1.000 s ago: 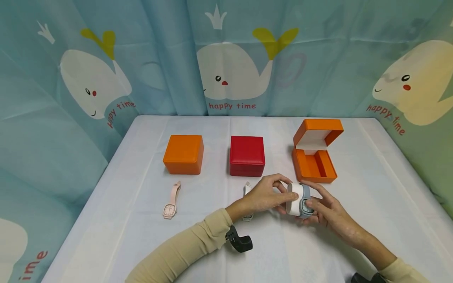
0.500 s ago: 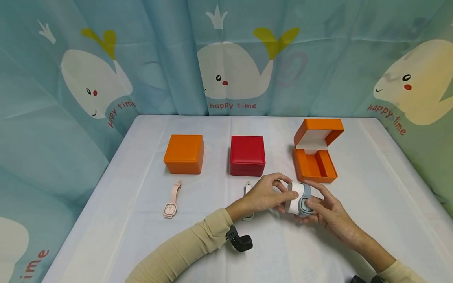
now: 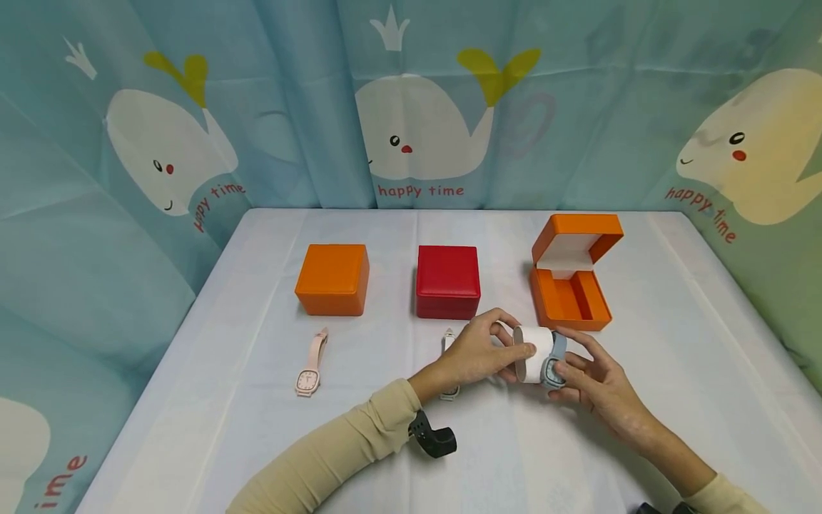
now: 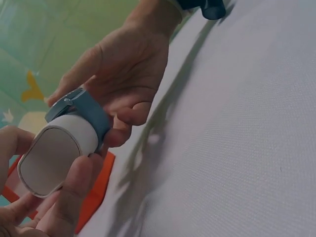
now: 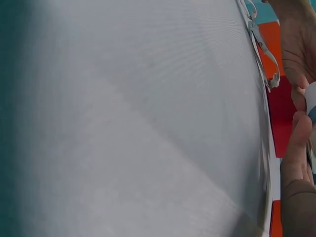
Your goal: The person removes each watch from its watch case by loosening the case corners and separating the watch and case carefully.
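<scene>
In the head view my left hand (image 3: 478, 350) holds a white watch pillow (image 3: 538, 365) by its left end, fingers and thumb around it. A light-blue wristwatch (image 3: 559, 345) is looped round the pillow's right end, its square face toward me. My right hand (image 3: 600, 385) grips this watch, thumb near the face. The left wrist view shows the pillow's flat oval end (image 4: 49, 158) between my left fingers, with the blue strap (image 4: 91, 113) behind it. Beyond the hands stands an orange watch box (image 3: 561, 296), lid up, with a bare compartment inside.
A closed orange box (image 3: 332, 280) and a closed red box (image 3: 447, 282) stand in line with the open one. Before them lie a pink watch (image 3: 310, 378) and a white watch (image 3: 449, 341), partly hidden by my left hand. A printed curtain (image 3: 289, 143) hangs behind the table.
The white pillow has shifted slightly left with my left hand, so more of it shows outside the blue strap. My right hand stays nearly in place. The boxes and other watches have not moved.
</scene>
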A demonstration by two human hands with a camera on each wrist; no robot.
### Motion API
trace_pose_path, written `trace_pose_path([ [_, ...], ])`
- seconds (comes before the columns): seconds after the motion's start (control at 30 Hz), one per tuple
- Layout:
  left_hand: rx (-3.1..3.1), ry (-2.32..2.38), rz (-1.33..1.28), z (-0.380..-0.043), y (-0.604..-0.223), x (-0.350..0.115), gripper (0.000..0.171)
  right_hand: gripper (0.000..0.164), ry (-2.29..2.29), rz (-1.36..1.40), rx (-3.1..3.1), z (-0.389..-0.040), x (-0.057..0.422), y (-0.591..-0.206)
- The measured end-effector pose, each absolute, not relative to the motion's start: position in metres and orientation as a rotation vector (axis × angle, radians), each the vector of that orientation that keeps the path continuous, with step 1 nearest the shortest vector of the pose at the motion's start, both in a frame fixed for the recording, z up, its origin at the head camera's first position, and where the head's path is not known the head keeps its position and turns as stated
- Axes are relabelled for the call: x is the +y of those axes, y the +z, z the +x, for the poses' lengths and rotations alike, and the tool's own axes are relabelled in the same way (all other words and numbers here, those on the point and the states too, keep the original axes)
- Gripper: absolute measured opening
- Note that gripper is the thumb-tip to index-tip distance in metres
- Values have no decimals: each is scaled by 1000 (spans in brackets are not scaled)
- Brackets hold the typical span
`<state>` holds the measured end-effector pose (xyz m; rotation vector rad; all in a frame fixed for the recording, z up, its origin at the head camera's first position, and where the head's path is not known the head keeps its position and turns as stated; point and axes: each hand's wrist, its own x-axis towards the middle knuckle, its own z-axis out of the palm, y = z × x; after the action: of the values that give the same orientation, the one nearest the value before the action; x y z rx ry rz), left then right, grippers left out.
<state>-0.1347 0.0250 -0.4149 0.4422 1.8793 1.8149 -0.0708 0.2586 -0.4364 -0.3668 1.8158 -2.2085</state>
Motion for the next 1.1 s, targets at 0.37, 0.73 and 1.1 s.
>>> trace_pose_path([
  [0.37,1933,1871,404,-136,-418,24,33,56,-2240,-235,1912,-69,269,-436],
  [0.73,1878,1846,398,-135,-420,24,33,67,-2126,-222,2093,-70,279,-440],
  [1.1,1774,1826,470,-130,-414,24,35,63,-1604,-273,2479,-74,290,-428],
])
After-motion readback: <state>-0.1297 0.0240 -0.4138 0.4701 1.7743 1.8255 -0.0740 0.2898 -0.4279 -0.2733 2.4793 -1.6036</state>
